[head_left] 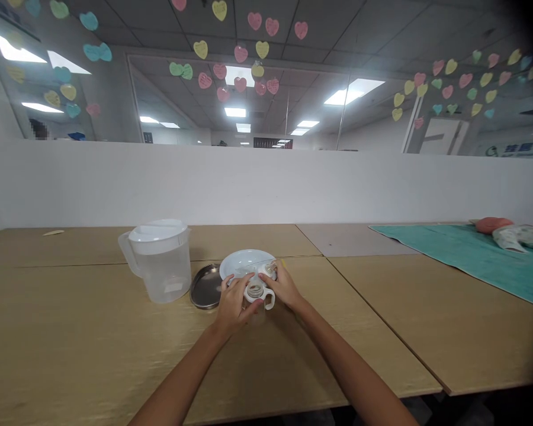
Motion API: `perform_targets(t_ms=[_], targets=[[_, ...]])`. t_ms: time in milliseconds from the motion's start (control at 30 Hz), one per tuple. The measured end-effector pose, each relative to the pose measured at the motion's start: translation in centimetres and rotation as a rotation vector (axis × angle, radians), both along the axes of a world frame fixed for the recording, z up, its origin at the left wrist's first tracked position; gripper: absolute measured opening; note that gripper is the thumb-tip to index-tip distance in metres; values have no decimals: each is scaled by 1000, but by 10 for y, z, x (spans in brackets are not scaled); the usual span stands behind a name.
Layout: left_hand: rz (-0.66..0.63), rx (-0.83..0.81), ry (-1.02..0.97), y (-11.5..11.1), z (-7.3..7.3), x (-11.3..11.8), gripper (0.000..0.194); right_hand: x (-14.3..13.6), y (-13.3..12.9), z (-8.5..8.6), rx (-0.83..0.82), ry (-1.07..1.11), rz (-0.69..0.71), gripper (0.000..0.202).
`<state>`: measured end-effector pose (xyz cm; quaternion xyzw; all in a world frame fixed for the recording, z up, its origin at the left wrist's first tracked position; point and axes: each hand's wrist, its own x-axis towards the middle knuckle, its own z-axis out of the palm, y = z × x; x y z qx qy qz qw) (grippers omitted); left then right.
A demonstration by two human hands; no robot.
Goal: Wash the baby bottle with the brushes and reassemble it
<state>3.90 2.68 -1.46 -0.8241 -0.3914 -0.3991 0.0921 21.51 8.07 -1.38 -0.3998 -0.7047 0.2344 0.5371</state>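
Near the middle of the table my left hand (pixel 234 302) is closed round a bottle (pixel 254 290) with an uncovered round neck and a white collar. A small white loop handle (pixel 270 299) sticks out from the collar on the right. Just behind the neck, my right hand (pixel 285 285) pinches a white lid (pixel 269 270) with a clear part on it. The lid is apart from the neck. A white plate (pixel 237 258) lies behind both hands and is partly hidden by them. My fingers cover most of the bottle's body.
Left of the hands stands a clear lidded pitcher (pixel 166 266), beside a round metal tray (pixel 205 290). A green cloth (pixel 462 254) covers the far right, with a red item (pixel 493 225) and patterned fabric (pixel 522 236) on it. A white wall (pixel 231 186) rises behind the table.
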Motion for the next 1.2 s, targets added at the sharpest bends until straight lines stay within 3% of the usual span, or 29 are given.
perform_targets(t_ms=[133, 233, 333, 500, 600, 700, 833, 933, 1067, 1200], targets=[[-2, 14, -59, -4, 6, 0, 53, 3, -1, 6, 84, 116, -91, 35], [76, 91, -196, -5, 15, -2, 42, 1, -9, 14, 162, 167, -112, 36], [128, 263, -210, -5, 24, -6, 32, -9, -28, 25, 301, 97, -97, 34], [105, 554, -104, -4, 21, -5, 47, -39, -67, 39, 451, 93, -84, 29], [124, 583, -139, -5, 19, -1, 54, -46, -81, 40, 462, 53, -93, 26], [106, 526, -120, -8, 20, 3, 47, -42, -84, 40, 501, -14, -44, 28], [79, 488, -55, -11, 21, 6, 39, -32, -82, 39, 457, -39, 8, 42], [53, 521, -47, -14, 17, 6, 39, -30, -80, 37, 387, -102, -34, 36], [1, 613, -74, -16, 12, 7, 43, -30, -80, 37, 389, -146, 88, 34], [8, 637, -99, -17, 13, 10, 45, -29, -82, 41, 295, -21, 174, 35]])
